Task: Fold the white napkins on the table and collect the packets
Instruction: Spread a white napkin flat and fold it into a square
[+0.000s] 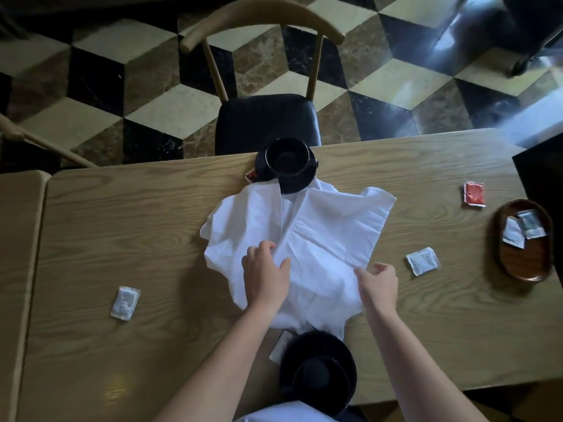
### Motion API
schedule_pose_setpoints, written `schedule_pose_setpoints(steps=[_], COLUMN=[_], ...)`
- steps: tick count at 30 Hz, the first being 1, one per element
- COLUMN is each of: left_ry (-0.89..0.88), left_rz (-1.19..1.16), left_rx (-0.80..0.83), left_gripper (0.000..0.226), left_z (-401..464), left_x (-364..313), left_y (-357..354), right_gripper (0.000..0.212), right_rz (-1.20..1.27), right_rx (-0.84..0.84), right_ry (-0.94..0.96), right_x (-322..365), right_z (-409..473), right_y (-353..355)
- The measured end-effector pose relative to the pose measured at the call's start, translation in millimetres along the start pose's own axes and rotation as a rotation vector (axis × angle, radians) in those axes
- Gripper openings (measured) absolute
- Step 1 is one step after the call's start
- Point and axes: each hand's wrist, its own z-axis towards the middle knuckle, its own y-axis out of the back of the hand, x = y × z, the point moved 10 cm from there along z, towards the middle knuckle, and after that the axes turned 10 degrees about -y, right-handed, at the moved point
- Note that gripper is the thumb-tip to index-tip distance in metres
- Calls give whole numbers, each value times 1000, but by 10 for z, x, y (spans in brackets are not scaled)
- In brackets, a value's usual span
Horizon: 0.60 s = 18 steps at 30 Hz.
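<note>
While most of the work remains, the long pale wood-grain table (396,345) carries everything in play. Rumpled white cloth napkins (304,233) lie spread at its centre, layered and only partly folded, their far edge touching a black cup on its saucer (286,166); a second black cup and saucer (316,370) sits at the near edge. The left hand (266,274) presses flat on the cloth beside a raised fold, fingers loosely spread. The right hand (379,283) pinches the napkin's right edge. An oval dark wooden dish (527,269) at far right holds two white packets (522,231). Uncollected: a red sachet (473,194), white packets right (423,261) and left (125,303), others half hidden under crockery.
</note>
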Motion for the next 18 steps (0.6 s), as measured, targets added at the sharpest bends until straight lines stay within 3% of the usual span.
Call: schedule_pose_setpoints(steps=[1,4,6,10,14,16,18], left_ry=[-29,-109,-155,-227,-317,-305,-333], left_rz=[11,-14,-27,8,9,-18,-42], left_rx=[13,89,177,369,236,170,114], left_gripper=[33,24,27,71,82,71,33], left_z=[23,35,-31,-329,-513,-540,-583], left_x=[-83,-343,-504,-792,-927,-867,-892], left_y=[-23,-153,-276,-551,-399,-253,-117], right_gripper=[52,19,19,18,16,20,23], right_rz=[61,209,236,292,471,582,614], right_rx=[60,218,280,412,601,667,722], right_ry=[-70,-106,-44,56,117,138,182], right_x=[-39,57,208,514,746,861,999], right_z=[54,81,34,-328,-776,-943,-1118], right_y=[-43,-152,-162,-165,-34,118,237])
